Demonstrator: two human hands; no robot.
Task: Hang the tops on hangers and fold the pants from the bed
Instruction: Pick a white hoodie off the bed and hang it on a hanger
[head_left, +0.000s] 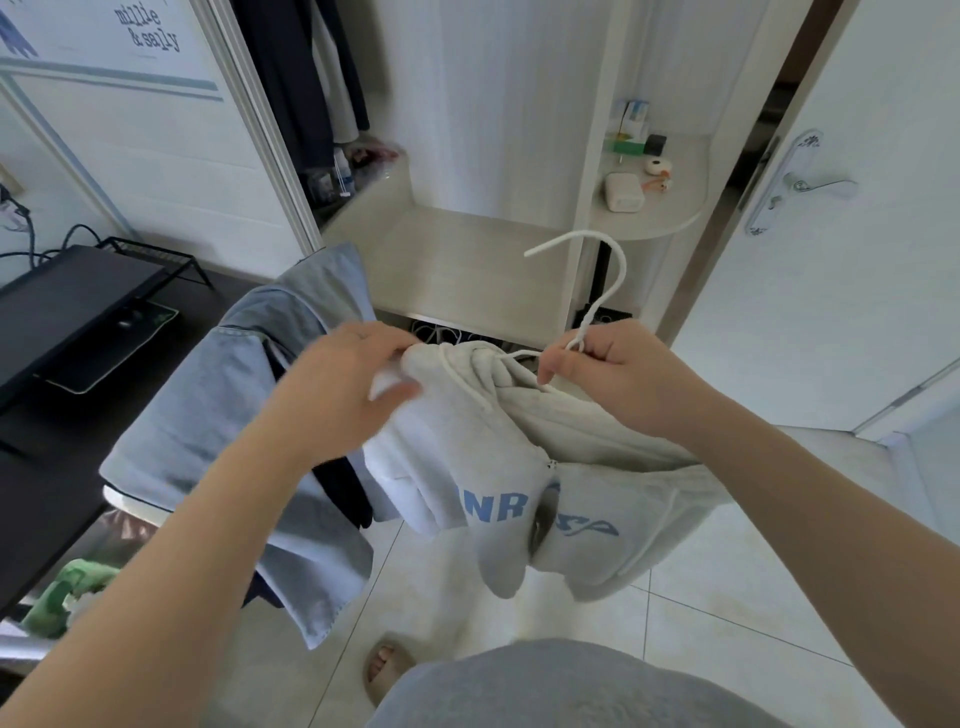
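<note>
- The pale grey hooded sweatshirt with blue lettering hangs in mid-air before the person, above the tiled floor. Nothing carries it but the two hands, and it is bunched at the neck.
- The left hand grips the gathered hood fabric, its fingers curled and pinching the cloth.
- The right hand pinches the stem of the white plastic-coated hanger just below its hook; the hanger's arms run down into the neck opening.
- Likely risk: an arm snags in the hood or drawcord instead of seating in a shoulder, so the top hangs lopsided or slides off.
- The hanger's arms are buried in fabric, so I cannot tell whether either one is seated.
- A light blue denim garment is draped just left; its support is hidden, and I cannot tell whether it is a top or pants.
- The bed is out of view.
</note>
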